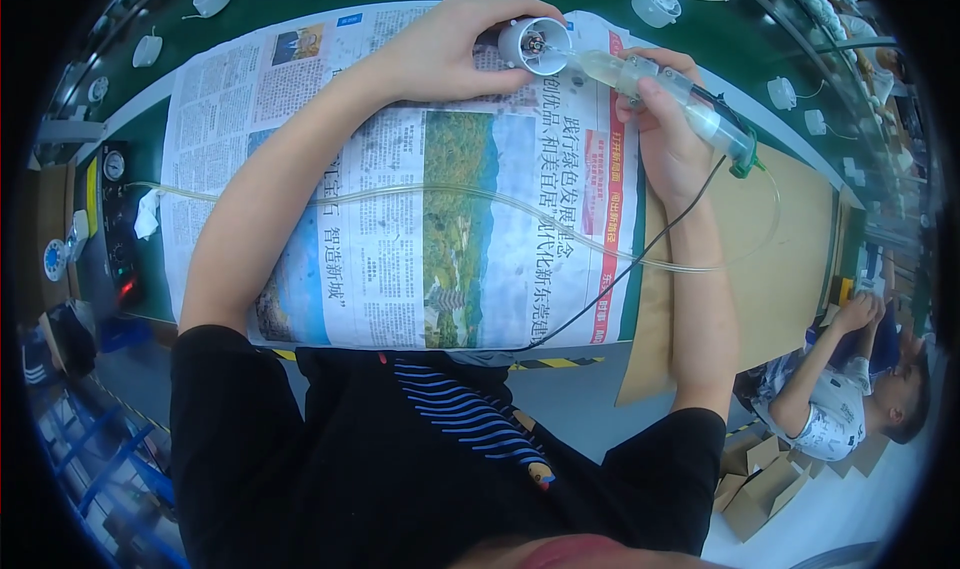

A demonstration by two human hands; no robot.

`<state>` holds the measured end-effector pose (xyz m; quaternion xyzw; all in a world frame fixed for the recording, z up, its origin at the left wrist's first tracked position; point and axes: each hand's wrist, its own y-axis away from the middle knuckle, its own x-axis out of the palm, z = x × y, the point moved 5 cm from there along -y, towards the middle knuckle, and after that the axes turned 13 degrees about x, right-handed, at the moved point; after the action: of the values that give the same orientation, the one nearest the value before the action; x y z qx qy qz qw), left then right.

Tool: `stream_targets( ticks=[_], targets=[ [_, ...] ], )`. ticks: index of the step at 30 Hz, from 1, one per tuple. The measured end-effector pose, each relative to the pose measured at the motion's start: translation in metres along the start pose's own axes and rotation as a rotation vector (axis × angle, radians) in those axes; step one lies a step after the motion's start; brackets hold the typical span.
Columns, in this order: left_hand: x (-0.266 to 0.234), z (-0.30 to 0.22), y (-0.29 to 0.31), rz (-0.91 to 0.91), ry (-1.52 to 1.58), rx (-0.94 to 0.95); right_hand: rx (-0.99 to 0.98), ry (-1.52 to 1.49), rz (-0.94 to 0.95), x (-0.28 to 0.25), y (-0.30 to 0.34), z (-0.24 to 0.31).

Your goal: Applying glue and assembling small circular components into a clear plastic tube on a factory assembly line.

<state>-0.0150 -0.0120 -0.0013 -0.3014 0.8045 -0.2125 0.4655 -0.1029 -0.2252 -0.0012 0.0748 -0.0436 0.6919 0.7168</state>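
Observation:
My left hand (460, 54) is closed around a white round housing (513, 44), tipped so that its open end faces right. Small metal parts (536, 43) show inside the cup. In my right hand (665, 109) is a glue dispensing syringe (712, 124), a translucent barrel with a green cap at its lower end. Its pale tapered tip (592, 64) points at the mouth of the housing; whether it touches is too small to tell. A clear air hose (450, 188) and a thin black cable (650, 244) trail from the syringe.
Newspaper (385, 259) and brown paper (770, 239) cover the green bench. Several white housings with wires, such as one housing (656, 5), stand along the far edge. A dispenser box with a gauge (114, 165) sits at left. A co-worker (830, 399) is at lower right, near cardboard boxes (765, 484).

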Motion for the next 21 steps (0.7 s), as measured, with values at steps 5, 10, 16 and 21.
stream_targets(
  ticks=[5,10,16,21],
  targets=[
    [0.0013,0.0011,0.0006,0.003,0.018,-0.032,-0.007,0.002,0.027,0.0009,0.0,0.0],
    [0.0005,-0.0005,0.0002,0.014,0.017,-0.035,-0.009,0.018,0.06,0.0018,0.0009,-0.0001],
    [-0.0006,-0.0037,-0.0022,0.018,-0.013,-0.039,0.002,0.021,0.021,-0.0006,0.0017,0.0019],
    [-0.0008,-0.0016,-0.0006,0.02,-0.001,-0.048,-0.02,0.004,0.047,0.0012,0.0018,0.0026]
  ],
)
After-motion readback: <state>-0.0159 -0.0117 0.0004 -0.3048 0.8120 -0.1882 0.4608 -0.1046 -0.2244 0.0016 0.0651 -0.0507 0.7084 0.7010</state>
